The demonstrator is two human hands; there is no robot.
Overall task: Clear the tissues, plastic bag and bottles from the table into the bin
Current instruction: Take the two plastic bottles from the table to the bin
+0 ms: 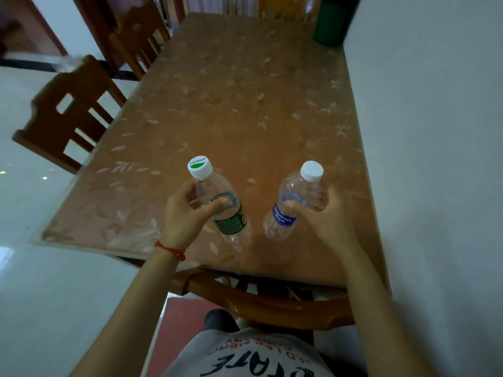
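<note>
Two bottles held up over the near end of a long table, one in each hand.

The table (pixel 245 91) under its leaf-patterned plastic cover runs away beside a white wall (pixel 435 131), with wooden chairs (pixel 65 112) along its left edge and another chair (pixel 272 303) tucked in at the near end; a dark green container (pixel 330 23) stands at the far right corner (blurred, so no more can be told). The left hand (pixel 185 216) has fingers and thumb curled round the green-labelled bottle (pixel 220 202), and the right hand (pixel 326 216) wraps the blue-labelled bottle (pixel 294 202) likewise. Both bottles are clear, white-capped and tilted, caps pointing away. A red string bracelet (pixel 170 250) circles the left wrist.
</note>
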